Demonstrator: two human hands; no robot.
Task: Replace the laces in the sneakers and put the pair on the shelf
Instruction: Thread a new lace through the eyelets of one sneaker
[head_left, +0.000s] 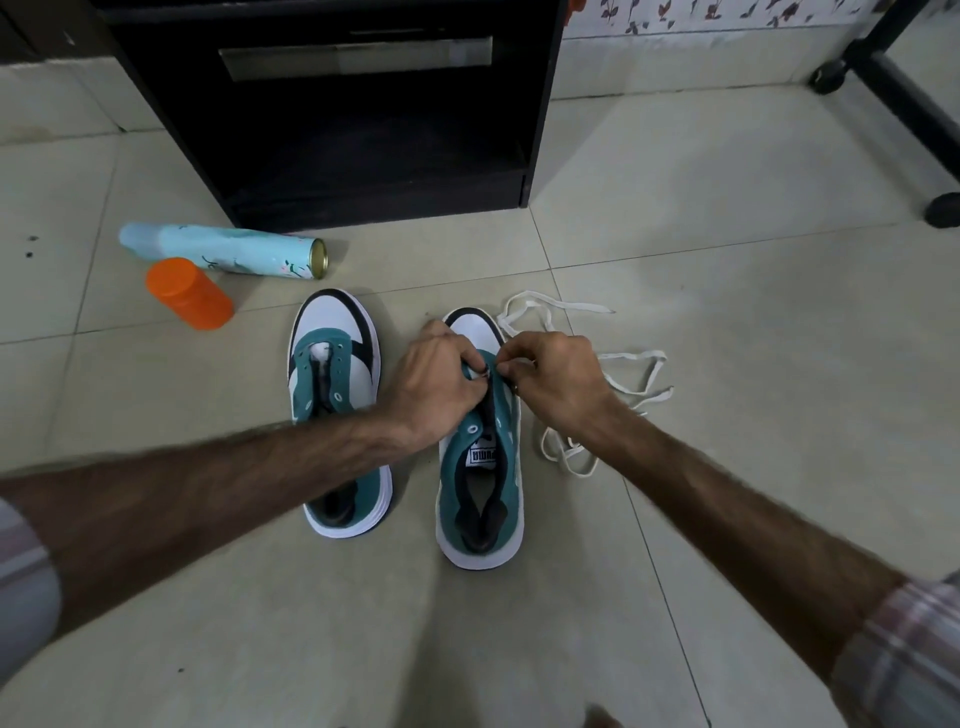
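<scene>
Both sneakers sit on the tiled floor (675, 208), toes pointing at the black shelf unit (332, 104), which I read as staged that way for an easy slide-in later. Left sneaker (337, 374) has bare eyelets and no lace, parked beside the other one, just apart.

Right sneaker (480, 467) is the one being worked. Both hands meet over its lower eyelets, near the toe. Left hand (441, 379) fingers are curled on the eyelet flap at the tongue's front end, likely pinning it so the hole stays open and the shoe doesn't skate on the tile. Right hand (556, 379) fingers are pinched together at the opposite flap, apparently on a lace tip; the tip itself is hidden, so can't confirm what's in the pinch.

White lace (623, 384) lies in loose loops on the floor just right of that sneaker, running under the right hand. Slack kept on the feeding side makes sense: it can pull through without snagging.

Judgement: first eyelets of the first shoe, early in the job.

Spray can (223, 249) lying on its side and orange container (189, 293) sit left of the sneakers, well out of the way.
</scene>
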